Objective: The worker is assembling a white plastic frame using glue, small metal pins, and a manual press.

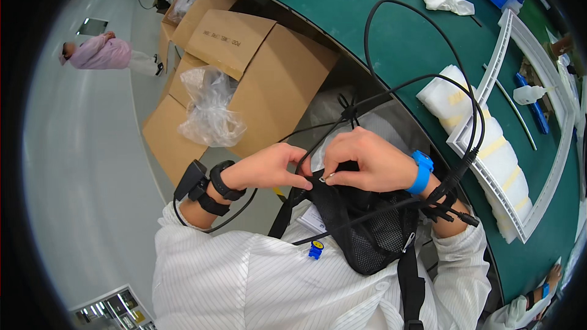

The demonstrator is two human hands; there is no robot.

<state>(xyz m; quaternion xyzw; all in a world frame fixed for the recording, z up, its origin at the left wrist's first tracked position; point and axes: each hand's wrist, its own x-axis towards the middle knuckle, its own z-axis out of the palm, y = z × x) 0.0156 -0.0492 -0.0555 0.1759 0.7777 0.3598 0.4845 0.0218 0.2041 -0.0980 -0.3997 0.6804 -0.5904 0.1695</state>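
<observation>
- The green counter [391, 43] curves across the frame from twelve o'clock down to four o'clock.
- Open cardboard boxes [244, 79] stand on the floor at ten o'clock, one of them holding a crumpled clear plastic bag [211, 110].
- A long white frame [520, 165] lies on the counter at three o'clock, resting over white foam blocks [501, 159] banded with yellowish tape.
- A black mesh pouch [367, 232] on straps hangs against the person's white striped coat at six o'clock, just below both hands.
- Black cables [422, 79] loop from the pouch up over the counter edge and back to the right wrist.
- The right hand [373, 162], at the centre, wears a blue wristband; its grip is pressed together, thumb and forefinger pinching a small metal zipper pull [327, 177] at the top edge of the pouch.
- The left hand [269, 168], just at nine o'clock of the right one, wears black wrist straps; its fingertips are pinched on the pouch's rim, touching the right hand's fingers.
- A small blue clip [315, 249] sits on the coat beneath the hands.
</observation>
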